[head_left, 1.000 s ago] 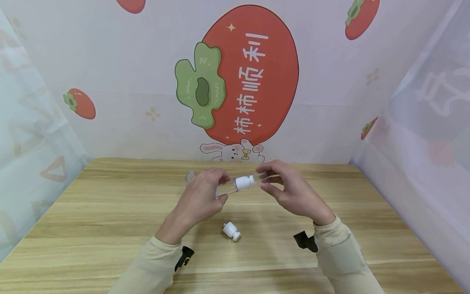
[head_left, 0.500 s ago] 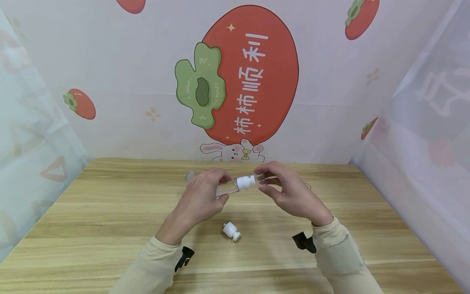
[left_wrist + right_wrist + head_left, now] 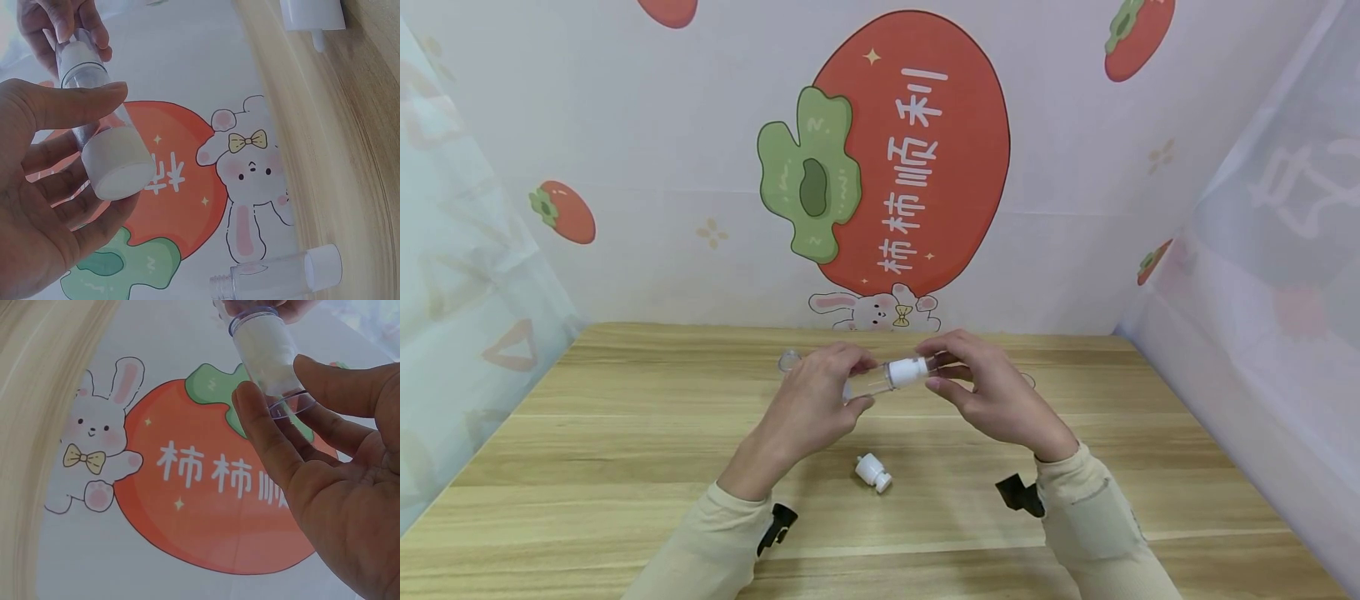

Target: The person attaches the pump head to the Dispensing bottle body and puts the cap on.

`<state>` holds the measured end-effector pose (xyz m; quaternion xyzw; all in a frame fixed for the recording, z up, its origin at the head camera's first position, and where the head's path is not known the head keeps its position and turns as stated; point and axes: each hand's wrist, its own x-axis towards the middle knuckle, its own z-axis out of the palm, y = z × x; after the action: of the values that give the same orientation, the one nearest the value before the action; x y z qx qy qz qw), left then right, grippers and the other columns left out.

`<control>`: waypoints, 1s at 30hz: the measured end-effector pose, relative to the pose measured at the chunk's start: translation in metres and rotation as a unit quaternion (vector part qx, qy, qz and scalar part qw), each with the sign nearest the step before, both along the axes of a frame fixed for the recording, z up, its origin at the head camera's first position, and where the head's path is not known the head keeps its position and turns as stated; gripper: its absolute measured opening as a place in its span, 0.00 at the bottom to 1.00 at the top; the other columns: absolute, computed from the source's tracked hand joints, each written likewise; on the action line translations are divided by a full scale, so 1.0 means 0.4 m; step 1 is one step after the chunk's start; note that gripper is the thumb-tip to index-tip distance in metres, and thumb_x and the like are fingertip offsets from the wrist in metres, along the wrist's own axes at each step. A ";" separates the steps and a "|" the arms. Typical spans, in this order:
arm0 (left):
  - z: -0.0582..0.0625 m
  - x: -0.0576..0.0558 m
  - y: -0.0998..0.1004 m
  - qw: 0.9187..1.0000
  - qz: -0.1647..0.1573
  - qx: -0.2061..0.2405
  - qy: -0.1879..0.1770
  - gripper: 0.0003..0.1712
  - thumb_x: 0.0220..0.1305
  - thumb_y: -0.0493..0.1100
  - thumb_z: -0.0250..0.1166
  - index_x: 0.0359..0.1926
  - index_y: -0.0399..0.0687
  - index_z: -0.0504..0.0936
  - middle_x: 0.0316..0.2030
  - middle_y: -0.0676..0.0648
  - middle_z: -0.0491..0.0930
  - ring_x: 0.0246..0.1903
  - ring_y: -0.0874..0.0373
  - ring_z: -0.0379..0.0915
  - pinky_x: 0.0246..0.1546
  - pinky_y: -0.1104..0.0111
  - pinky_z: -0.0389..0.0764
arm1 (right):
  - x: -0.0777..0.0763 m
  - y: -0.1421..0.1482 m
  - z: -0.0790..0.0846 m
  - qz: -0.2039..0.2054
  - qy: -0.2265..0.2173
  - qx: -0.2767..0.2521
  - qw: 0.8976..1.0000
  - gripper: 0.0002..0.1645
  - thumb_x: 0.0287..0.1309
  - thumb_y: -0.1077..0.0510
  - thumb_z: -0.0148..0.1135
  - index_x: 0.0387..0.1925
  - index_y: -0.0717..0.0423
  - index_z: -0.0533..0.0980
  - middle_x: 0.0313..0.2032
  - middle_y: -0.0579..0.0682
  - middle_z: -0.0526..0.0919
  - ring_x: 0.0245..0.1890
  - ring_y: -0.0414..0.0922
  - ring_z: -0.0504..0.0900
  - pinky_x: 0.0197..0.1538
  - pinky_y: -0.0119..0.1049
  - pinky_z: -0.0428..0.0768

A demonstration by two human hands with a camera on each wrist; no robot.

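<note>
My left hand point(image 3: 812, 396) grips a clear bottle point(image 3: 869, 382) by its body, tilted up to the right above the table. Its white base point(image 3: 119, 164) shows in the left wrist view. A white pump head point(image 3: 907, 372) is on the bottle's far end. Over the pump sits a clear cap point(image 3: 292, 404), which my right hand point(image 3: 988, 387) pinches between thumb and fingers. A second white pump head point(image 3: 873, 472) lies on the table below the hands.
Another clear bottle point(image 3: 275, 275) lies on the wooden table point(image 3: 625, 450) behind my left hand, mostly hidden in the head view. Behind my right wrist shows the edge of a clear round thing point(image 3: 1028, 381). A printed cloth wall point(image 3: 715, 275) closes off the back.
The bottle in my left hand has shifted slightly right. My right hand has edged left, and its fingers now meet the pump end with the clear cap.
</note>
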<state>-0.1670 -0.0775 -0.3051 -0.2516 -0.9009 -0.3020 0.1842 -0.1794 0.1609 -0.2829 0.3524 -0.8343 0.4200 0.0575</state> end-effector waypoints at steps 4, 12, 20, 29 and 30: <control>-0.001 0.000 0.000 1.000 -0.007 0.004 0.005 0.23 0.48 0.33 0.81 0.47 0.41 0.85 0.42 0.47 0.85 0.39 0.53 0.80 0.41 0.58 0.80 | 0.001 -0.003 0.001 -0.006 -0.006 -0.004 1.000 0.20 0.61 0.73 0.65 0.55 0.65 0.76 0.50 0.54 0.81 0.49 0.50 0.84 0.54 0.42 0.82; -0.001 0.000 0.003 1.000 -0.012 0.004 0.013 0.25 0.48 0.33 0.81 0.49 0.41 0.84 0.44 0.47 0.85 0.42 0.52 0.81 0.43 0.58 0.81 | 0.000 -0.004 0.002 -0.019 -0.009 -0.001 1.000 0.19 0.61 0.71 0.67 0.54 0.63 0.76 0.48 0.54 0.83 0.48 0.49 0.84 0.53 0.44 0.83; -0.005 0.002 0.011 0.999 -0.017 -0.007 0.028 0.24 0.50 0.34 0.80 0.49 0.42 0.83 0.45 0.46 0.84 0.44 0.51 0.79 0.41 0.56 0.81 | 0.006 -0.004 0.010 -0.043 0.000 0.013 0.999 0.19 0.60 0.71 0.68 0.53 0.63 0.78 0.47 0.52 0.84 0.45 0.47 0.85 0.51 0.41 0.84; -0.009 -0.001 0.017 0.999 -0.023 -0.005 0.041 0.24 0.49 0.32 0.80 0.49 0.42 0.83 0.45 0.45 0.84 0.45 0.49 0.80 0.40 0.54 0.80 | 0.010 -0.007 0.018 -0.059 0.005 0.020 0.998 0.17 0.60 0.69 0.69 0.51 0.61 0.81 0.46 0.51 0.85 0.43 0.44 0.85 0.50 0.36 0.84; -0.009 0.000 0.018 0.999 -0.024 -0.007 0.041 0.24 0.49 0.32 0.80 0.49 0.42 0.83 0.45 0.45 0.84 0.45 0.49 0.80 0.40 0.54 0.80 | 0.011 -0.007 0.019 -0.059 0.003 0.020 0.998 0.17 0.60 0.69 0.69 0.51 0.61 0.81 0.46 0.51 0.85 0.43 0.44 0.85 0.50 0.36 0.84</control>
<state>-0.1671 -0.0705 -0.3088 -0.2868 -0.8882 -0.2894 0.2124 -0.1750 0.1581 -0.2754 0.3054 -0.8614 0.3982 0.0779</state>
